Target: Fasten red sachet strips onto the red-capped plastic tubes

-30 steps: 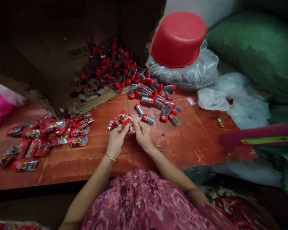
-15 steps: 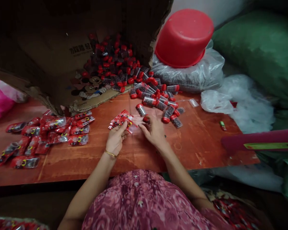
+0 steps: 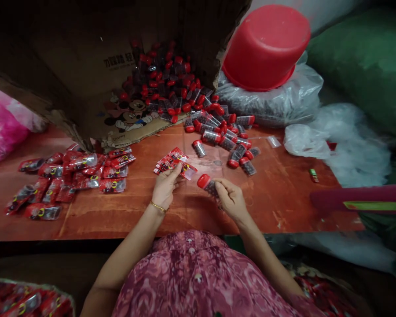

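Note:
My left hand (image 3: 165, 188) pinches a few flat red printed plastic packets (image 3: 172, 159), fanned out over the middle of the table. To its right, my right hand (image 3: 231, 198) is closed around a small clear jar (image 3: 210, 186) with a red cap and dark contents. The jar is tilted, cap end toward the packets and apart from them. Beyond my hands lies a loose heap of similar red-capped jars (image 3: 211, 137), spilling from a cardboard box (image 3: 145, 132). Left of my left hand, filled red packets (image 3: 82, 163) lie in a pile.
A red plastic tub (image 3: 267, 48) sits upside down on a clear bag of dark material (image 3: 270, 105). Crumpled clear bags (image 3: 303, 140) lie at the right. A small green-and-red item (image 3: 313, 175) rests near the table's right edge. More red packets (image 3: 26, 299) show at lower left.
My right hand has taken hold of a red-capped jar and drawn it back toward me. The left hand still holds the packets. The view has shifted slightly.

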A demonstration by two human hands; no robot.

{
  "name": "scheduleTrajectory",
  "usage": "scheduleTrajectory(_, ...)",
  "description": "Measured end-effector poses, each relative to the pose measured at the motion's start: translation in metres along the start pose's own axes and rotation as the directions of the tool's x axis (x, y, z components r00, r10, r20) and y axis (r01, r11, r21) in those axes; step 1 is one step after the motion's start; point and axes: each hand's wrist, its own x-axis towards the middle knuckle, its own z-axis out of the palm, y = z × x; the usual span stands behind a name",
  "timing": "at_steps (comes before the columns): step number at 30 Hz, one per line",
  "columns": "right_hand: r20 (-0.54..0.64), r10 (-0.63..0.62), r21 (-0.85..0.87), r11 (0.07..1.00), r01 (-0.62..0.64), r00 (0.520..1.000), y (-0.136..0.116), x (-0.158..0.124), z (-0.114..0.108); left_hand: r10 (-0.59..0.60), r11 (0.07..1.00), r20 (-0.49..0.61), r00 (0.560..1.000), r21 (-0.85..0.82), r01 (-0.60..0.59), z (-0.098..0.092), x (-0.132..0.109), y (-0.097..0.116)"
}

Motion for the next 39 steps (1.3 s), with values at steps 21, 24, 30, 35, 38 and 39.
scheduleTrajectory(21,-0.031,0.115,0.284,0.953,-0.101,0.993,-0.007,0.013,0.043,0.172,0.983,0.096,0.980,-0.082,-0.164,0.013,-0.009,-0.017)
scheduleTrajectory(24,-0.091,0.102,0.309,0.948,-0.069,0.991,-0.006,0.015,0.054,0.155,0.983,0.096,0.983,-0.115,-0.144,0.015,-0.009,-0.018)
scheduleTrajectory(30,0.034,0.111,0.421,0.900,-0.115,0.993,-0.012,0.019,0.063,0.171,0.985,0.053,0.984,-0.045,-0.168,0.011,-0.002,-0.012)
scheduleTrajectory(35,0.070,0.125,0.469,0.872,-0.143,0.990,-0.011,0.022,0.069,0.125,0.992,0.103,0.987,-0.039,-0.121,0.012,0.001,-0.010)
scheduleTrajectory(38,-0.072,0.101,0.410,0.910,-0.063,0.992,-0.009,0.022,0.073,0.186,0.979,0.091,0.978,-0.103,-0.176,0.016,0.002,-0.013)
scheduleTrajectory(39,-0.123,0.095,0.381,0.923,-0.042,0.988,-0.009,0.023,0.074,0.207,0.973,0.082,0.975,-0.118,-0.197,0.016,0.002,-0.014)
